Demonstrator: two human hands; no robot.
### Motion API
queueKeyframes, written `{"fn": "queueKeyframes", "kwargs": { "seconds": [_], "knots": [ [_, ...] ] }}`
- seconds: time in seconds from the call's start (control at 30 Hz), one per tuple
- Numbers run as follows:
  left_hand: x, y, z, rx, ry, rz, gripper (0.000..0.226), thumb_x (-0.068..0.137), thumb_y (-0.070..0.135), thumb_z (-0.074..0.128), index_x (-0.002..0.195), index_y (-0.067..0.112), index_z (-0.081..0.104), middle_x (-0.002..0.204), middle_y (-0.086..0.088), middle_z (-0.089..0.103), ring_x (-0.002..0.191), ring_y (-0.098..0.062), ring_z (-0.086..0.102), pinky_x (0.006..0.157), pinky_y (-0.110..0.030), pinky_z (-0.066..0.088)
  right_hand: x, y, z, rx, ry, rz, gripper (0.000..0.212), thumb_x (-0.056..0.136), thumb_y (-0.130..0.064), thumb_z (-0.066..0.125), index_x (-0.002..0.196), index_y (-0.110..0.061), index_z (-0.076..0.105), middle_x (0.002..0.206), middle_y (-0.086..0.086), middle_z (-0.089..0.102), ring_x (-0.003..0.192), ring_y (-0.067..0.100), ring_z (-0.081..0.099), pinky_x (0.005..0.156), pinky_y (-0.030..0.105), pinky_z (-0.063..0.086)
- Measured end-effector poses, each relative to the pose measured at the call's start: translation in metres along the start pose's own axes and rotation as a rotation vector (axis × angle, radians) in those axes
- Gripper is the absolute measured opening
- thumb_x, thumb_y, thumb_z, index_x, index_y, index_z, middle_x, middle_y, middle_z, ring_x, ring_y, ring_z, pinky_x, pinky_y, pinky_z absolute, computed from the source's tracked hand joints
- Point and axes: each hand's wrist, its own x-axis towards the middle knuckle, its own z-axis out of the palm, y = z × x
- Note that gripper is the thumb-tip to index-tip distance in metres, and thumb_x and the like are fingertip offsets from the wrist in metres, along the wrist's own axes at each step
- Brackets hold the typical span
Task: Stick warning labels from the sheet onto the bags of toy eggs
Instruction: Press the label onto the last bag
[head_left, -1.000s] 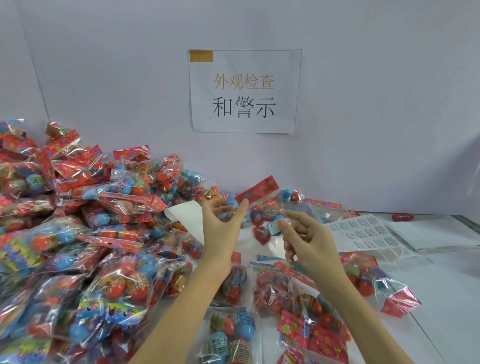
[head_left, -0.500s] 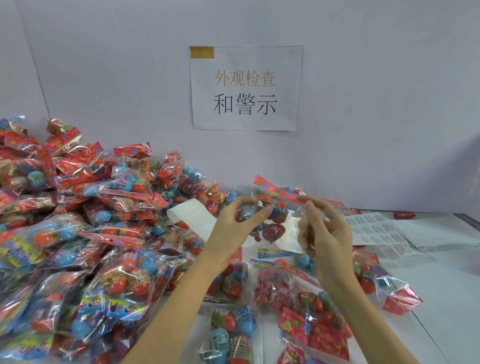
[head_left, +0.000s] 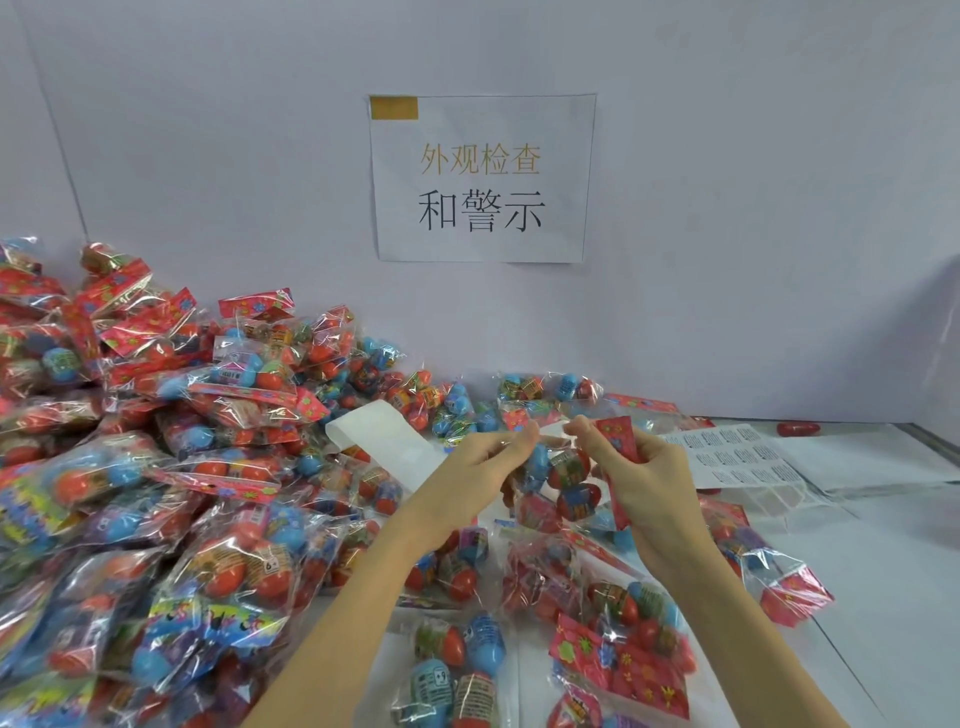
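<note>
Head view: both hands hold one bag of toy eggs above the table — left hand pinches its clear edge, right hand grips its red header; label sheet lies just right.

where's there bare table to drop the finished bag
Bare white table lies at the right, past the label sheet and the red-headed bag at its near edge. The whole left is heaped with the bag pile. More bags crowd the space under the left hand and right hand.
</note>
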Motion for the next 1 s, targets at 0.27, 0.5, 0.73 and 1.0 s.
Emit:
{"fn": "queueKeyframes", "kwargs": {
  "seconds": [0.27,0.5,0.73,1.0],
  "knots": [
    [0.007,-0.008,-0.002,-0.128,0.101,-0.043,0.056,0.103,0.059,0.048,0.061,0.027,0.064,0.059,0.014,0.045,0.058,-0.005,0.049,0.076,-0.026,0.044,0.0,0.0,-0.001,0.108,-0.016,0.137,0.042,0.079,-0.057,0.075,0.1,-0.022,0.085,0.093,0.007,0.078,0.079,0.023,0.073,0.088,0.035,0.06],
    [0.009,-0.007,-0.008,-0.452,0.163,-0.06,0.027,0.108,0.017,0.055,0.116,0.016,0.081,0.119,-0.02,0.075,0.104,-0.038,0.072,0.078,-0.036,0.064,0.005,0.005,-0.003,0.117,0.002,0.12,0.046,0.073,-0.044,0.085,0.105,-0.012,0.078,0.091,0.005,0.081,0.083,0.015,0.073,0.077,0.025,0.059],
    [0.007,-0.001,-0.002,-0.327,0.164,-0.055,0.028,0.096,0.034,0.071,0.119,0.02,0.078,0.11,0.001,0.08,0.092,-0.01,0.075,0.075,-0.02,0.058,0.007,0.012,-0.003,0.042,0.061,0.014,0.036,0.08,-0.047,0.079,0.102,-0.018,0.079,0.089,0.003,0.081,0.08,0.013,0.073,0.075,0.025,0.057],
    [0.012,-0.011,-0.003,-0.454,0.385,-0.087,0.017,0.098,0.027,0.07,0.109,0.017,0.077,0.105,-0.002,0.08,0.102,-0.024,0.075,0.079,-0.032,0.063,0.003,0.016,0.006,-0.166,-0.107,-0.04,0.04,0.085,-0.044,0.077,0.115,-0.019,0.068,0.098,-0.001,0.078,0.087,0.016,0.076,0.07,0.025,0.061]
  ]
}}
